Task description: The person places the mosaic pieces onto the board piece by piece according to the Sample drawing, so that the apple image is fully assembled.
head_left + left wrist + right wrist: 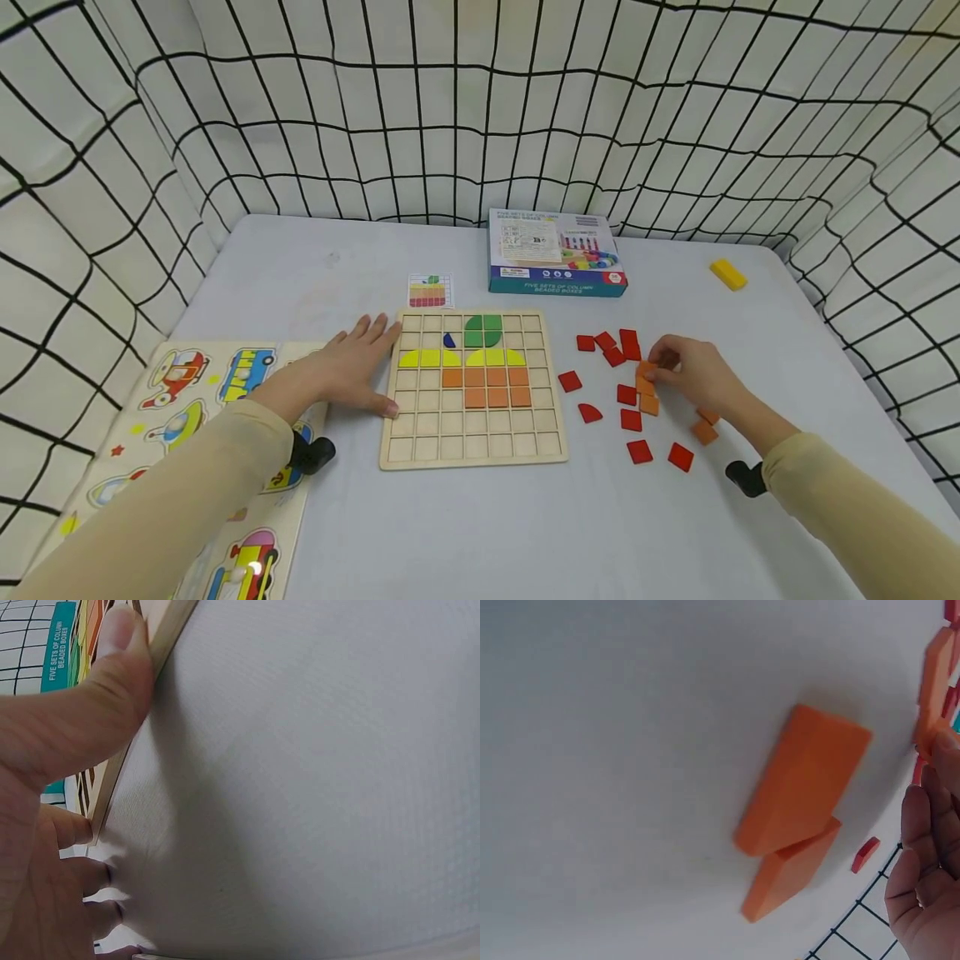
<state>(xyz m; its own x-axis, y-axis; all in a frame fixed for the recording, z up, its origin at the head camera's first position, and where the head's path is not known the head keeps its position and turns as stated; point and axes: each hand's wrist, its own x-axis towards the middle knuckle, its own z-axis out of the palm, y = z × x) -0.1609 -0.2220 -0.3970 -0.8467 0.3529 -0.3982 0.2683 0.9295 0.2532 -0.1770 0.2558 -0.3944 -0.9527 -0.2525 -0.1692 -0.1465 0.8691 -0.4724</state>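
My left hand (348,367) lies with fingers spread at the left edge of a wooden grid board (423,427). In the left wrist view its thumb (124,667) rests on the board's rim. Green, yellow, dark blue and orange pieces sit in the board's cells; the orange squares (497,387) form two rows below the yellow half-rounds (495,358). Right of the board, my right hand (697,371) pinches an orange square tile (646,367) between thumb and fingers. Other orange tiles (648,405) lie just below it, and two more (806,780) lie near the wrist.
Several red tiles (640,452) are scattered between board and right hand. Behind the board are a small pattern card (431,291) and a boxed set (557,283). A yellow block (728,274) lies at the far right. Under my left arm is a vehicle puzzle board (161,417). Black netting surrounds the table.
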